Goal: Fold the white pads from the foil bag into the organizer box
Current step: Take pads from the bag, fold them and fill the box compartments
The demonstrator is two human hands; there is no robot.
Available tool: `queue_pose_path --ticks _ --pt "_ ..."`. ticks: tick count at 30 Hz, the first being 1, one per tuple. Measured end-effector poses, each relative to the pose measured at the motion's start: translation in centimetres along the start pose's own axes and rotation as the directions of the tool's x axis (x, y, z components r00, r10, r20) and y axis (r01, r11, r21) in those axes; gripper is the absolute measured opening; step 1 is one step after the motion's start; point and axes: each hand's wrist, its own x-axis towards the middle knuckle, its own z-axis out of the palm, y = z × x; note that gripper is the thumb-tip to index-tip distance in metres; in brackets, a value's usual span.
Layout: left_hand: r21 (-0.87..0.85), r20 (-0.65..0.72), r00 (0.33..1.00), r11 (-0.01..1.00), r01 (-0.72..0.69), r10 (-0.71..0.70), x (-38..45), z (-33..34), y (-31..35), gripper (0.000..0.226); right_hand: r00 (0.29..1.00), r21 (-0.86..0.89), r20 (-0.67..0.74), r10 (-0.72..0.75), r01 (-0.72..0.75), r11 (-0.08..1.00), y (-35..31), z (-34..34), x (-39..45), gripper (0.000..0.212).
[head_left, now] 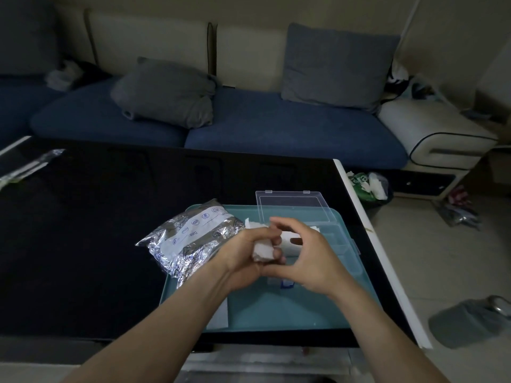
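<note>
My left hand [249,252] grips a small folded white pad [262,251] above the teal tray [276,313]. My right hand [307,255] hovers just to its right, fingers curved, thumb and fingertips close to the pad; whether they touch it I cannot tell. The crinkled foil bag [190,239] lies at the tray's left edge, partly on the black table. The clear organizer box [340,241] sits on the tray behind my hands with its lid [293,205] standing open. White pads [290,244] lie in its left compartment, partly hidden by my fingers.
A black glossy table [96,244] carries the tray; its white right edge [367,239] drops to a tiled floor. A foil strip [30,167] lies at the far left. Behind stands a blue sofa [249,128] with grey cushions. A green bag [367,186] sits on the floor.
</note>
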Motion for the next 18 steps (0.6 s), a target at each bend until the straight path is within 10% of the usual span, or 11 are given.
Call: queue_pose_path --ticks 8,18 --pt "0.236 0.181 0.955 0.953 0.191 -0.236 -0.5 -0.4 -0.2 0.028 0.997 0.085 0.066 -0.029 0.023 0.996 0.0 -0.5 -0.2 0.080" --pt "0.181 0.024 0.999 0.983 0.019 -0.023 -1.0 -0.2 -0.8 0.015 0.981 0.014 0.179 -0.076 0.075 0.997 -0.5 0.7 0.2 0.091"
